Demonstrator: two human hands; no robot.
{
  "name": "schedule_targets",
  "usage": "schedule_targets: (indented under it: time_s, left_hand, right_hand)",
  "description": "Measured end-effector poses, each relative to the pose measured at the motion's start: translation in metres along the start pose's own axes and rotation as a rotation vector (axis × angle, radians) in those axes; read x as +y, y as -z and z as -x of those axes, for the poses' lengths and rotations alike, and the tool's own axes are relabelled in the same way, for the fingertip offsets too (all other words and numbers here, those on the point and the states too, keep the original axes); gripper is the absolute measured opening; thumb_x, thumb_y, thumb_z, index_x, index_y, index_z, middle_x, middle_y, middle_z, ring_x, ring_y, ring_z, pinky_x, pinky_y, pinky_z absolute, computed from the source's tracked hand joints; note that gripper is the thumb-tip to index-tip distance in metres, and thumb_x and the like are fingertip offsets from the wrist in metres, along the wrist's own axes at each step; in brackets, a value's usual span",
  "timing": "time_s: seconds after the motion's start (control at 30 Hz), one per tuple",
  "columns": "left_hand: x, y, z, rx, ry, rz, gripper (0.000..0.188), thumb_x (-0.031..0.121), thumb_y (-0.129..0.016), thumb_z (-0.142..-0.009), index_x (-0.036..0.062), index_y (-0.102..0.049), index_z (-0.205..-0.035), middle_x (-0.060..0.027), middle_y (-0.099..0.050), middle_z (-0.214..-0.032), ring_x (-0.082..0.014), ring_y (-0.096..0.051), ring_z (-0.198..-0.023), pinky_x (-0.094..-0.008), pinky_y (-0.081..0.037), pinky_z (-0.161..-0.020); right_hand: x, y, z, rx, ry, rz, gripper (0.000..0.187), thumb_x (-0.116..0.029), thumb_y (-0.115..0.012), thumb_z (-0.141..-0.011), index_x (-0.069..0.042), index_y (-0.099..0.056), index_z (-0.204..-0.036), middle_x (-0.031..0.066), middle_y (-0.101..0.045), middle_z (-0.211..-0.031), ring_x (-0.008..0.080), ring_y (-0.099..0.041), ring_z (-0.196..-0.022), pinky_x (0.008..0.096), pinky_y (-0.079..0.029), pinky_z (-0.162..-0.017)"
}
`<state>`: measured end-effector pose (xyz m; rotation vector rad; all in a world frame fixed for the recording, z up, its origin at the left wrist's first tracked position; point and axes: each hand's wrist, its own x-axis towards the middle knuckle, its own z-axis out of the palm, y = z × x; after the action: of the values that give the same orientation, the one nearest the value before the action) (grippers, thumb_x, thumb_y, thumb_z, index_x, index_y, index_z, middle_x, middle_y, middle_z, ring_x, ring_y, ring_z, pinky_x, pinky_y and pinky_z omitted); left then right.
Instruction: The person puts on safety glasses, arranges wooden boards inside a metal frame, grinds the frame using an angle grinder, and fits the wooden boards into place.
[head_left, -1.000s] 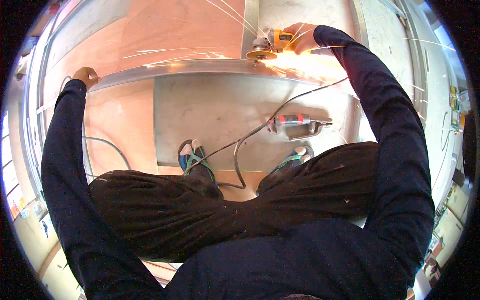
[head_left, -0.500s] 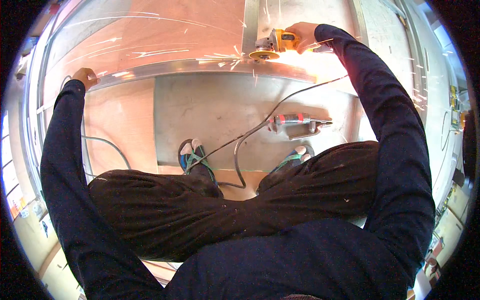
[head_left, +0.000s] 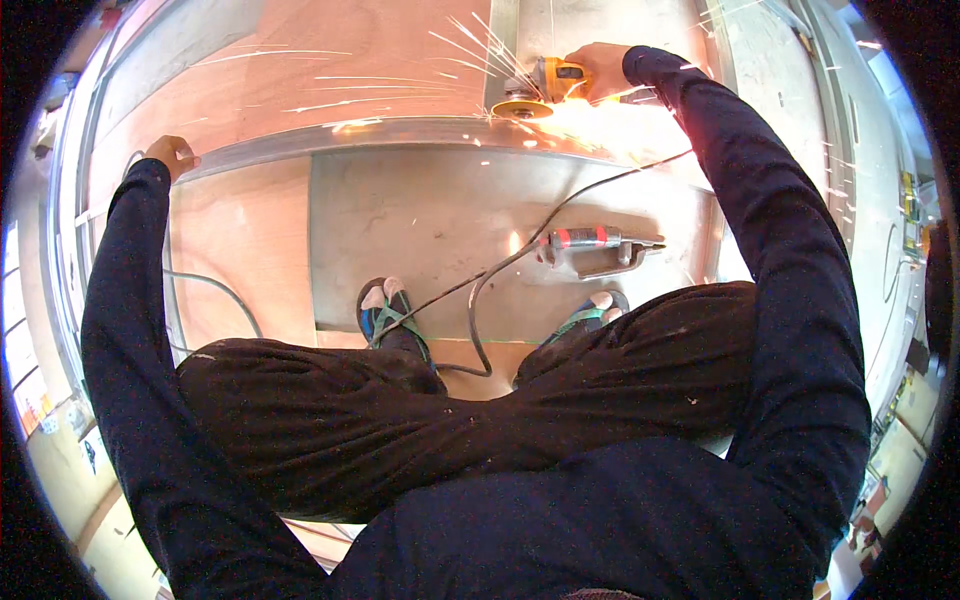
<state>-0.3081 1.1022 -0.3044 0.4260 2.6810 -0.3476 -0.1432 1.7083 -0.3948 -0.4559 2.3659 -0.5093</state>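
Note:
My right hand (head_left: 598, 70) is wrapped round the body of a yellow angle grinder (head_left: 562, 78) at the upper right. The round yellow disc (head_left: 522, 109) of the grinder meets a long metal bar (head_left: 400, 133), and bright sparks spray left and up from there. A strong glow lies under my right wrist. Far to the left, my left hand (head_left: 173, 153) is closed with curled fingers by the left end of the bar. What those fingers hold, if anything, is hidden.
A red-banded grey power tool (head_left: 598, 240) lies on the metal sheet (head_left: 410, 210) between the bar and my feet. A dark cable (head_left: 560, 207) crosses the sheet towards my right forearm. Another cable (head_left: 220, 283) curves over the wooden board (head_left: 245, 235). My sandaled feet (head_left: 385, 305) rest near the sheet's lower edge.
The grinder and my right hand have shifted slightly left along the bar. The sparks now fan upward as well as left. My left hand has stayed in place.

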Motion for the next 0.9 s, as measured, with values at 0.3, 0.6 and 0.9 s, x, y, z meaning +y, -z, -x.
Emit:
schedule_targets:
  time_s: [0.3, 0.6, 0.9]
  left_hand:
    - [-0.006, -0.003, -0.006, -0.040, 0.006, -0.019, 0.024, 0.027, -0.074, -0.067, 0.0055, -0.067, -0.073, -0.0148, -0.065, -0.083, -0.0280, -0.061, -0.085, -0.0356, -0.046, -0.078]
    - [-0.007, -0.004, -0.003, -0.004, -0.016, -0.012, 0.024, 0.027, -0.074, -0.067, 0.0046, -0.067, -0.073, -0.0153, -0.064, -0.084, -0.0284, -0.060, -0.086, -0.0353, -0.045, -0.080]
    - [-0.013, -0.009, -0.009, -0.001, -0.049, 0.010, 0.027, 0.029, -0.072, -0.065, 0.0056, -0.064, -0.076, -0.0144, -0.064, -0.083, -0.0280, -0.061, -0.086, -0.0363, -0.046, -0.079]
  right_hand:
    - [0.022, -0.010, 0.003, 0.088, 0.104, 0.078, 0.041, -0.007, -0.068, -0.057, -0.001, -0.056, -0.095, 0.0126, -0.062, -0.079, 0.0220, -0.060, -0.070, 0.0320, -0.049, -0.064]
    - [0.020, -0.010, 0.005, -0.009, -0.253, -0.157, 0.040, -0.008, -0.069, -0.056, -0.002, -0.055, -0.092, 0.0079, -0.061, -0.076, 0.0218, -0.058, -0.070, 0.0309, -0.048, -0.065]
    - [-0.021, -0.003, 0.005, 0.056, -0.085, 0.070, 0.043, -0.013, -0.069, -0.054, -0.005, -0.059, -0.096, 0.0099, -0.063, -0.080, 0.0226, -0.060, -0.075, 0.0342, -0.048, -0.072]
